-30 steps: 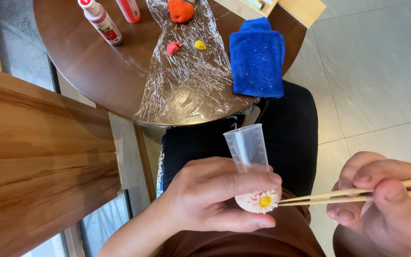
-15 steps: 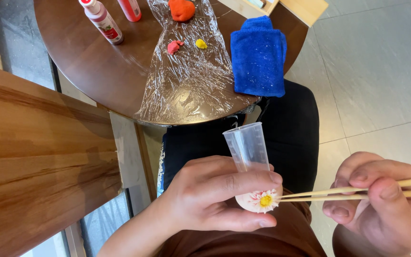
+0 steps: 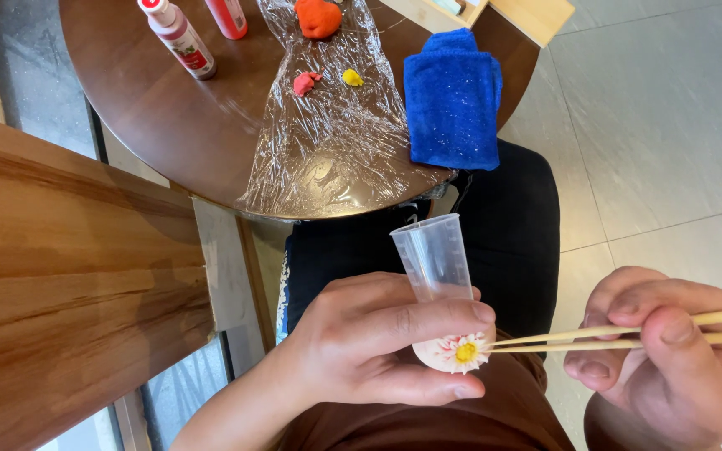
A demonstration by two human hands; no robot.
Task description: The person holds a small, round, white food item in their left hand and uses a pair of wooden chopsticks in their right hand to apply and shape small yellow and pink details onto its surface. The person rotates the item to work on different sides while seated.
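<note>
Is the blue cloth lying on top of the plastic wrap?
No. The folded blue cloth lies on the bare brown round table, beside the right edge of the sheet of clear plastic wrap, not on it.

Chopsticks (image 3: pixel 628 336) a touch lower, tips nearer the flower's (image 3: pixel 465 352) centre.

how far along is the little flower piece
Done: the pale round piece already carries white petals, red streaks and a yellow centre. In hand: the left hand holds it along with a clear plastic cup, while the right hand puts chopsticks tips to the flower's edge. Left: red, yellow and orange lumps lie unused on the plastic wrap.
</note>
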